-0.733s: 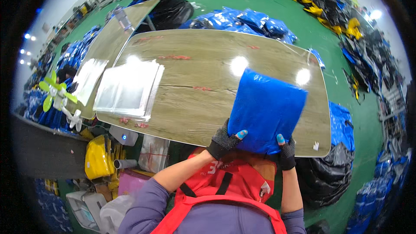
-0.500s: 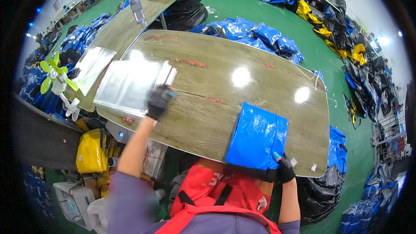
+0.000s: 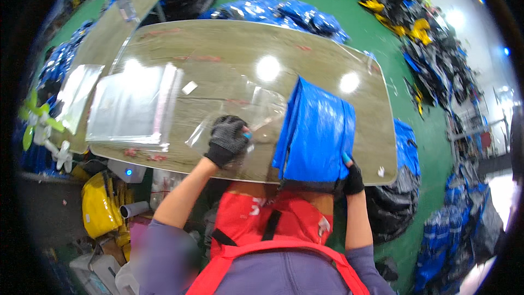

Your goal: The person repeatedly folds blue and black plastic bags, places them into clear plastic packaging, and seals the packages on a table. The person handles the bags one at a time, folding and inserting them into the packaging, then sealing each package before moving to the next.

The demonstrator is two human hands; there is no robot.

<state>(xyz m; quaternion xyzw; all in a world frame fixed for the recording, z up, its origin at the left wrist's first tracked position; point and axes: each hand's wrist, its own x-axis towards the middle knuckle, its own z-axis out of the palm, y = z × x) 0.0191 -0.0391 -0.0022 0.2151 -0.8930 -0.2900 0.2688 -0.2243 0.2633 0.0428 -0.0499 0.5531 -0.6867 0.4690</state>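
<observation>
My left hand (image 3: 228, 141), in a dark glove with bare fingertips, is closed on a clear plastic bag (image 3: 265, 114) that lies loosely over the table's middle. The bag's far part reaches to the left side of a folded blue tarp sheet (image 3: 316, 131). My right hand (image 3: 353, 179), gloved in black, grips the tarp's near right corner, thumb on top and fingers hidden beneath. The tarp is tilted up off the table, its dark underside showing along the near edge. Left of my left hand lies a stack of clear plastic bags (image 3: 128, 109).
The wood-patterned table (image 3: 218, 38) carries a small white paper piece (image 3: 189, 87). A second table (image 3: 101, 43) at left bears a bottle (image 3: 125, 4). A green fan (image 3: 38, 123) stands near its edge. Blue bundles (image 3: 278, 13) lie beyond; a yellow bag (image 3: 101, 205) sits below left.
My left hand has moved right from the stack, bringing a clear bag toward the tarp. My right hand has raised the tarp's near edge. The view has shifted.
</observation>
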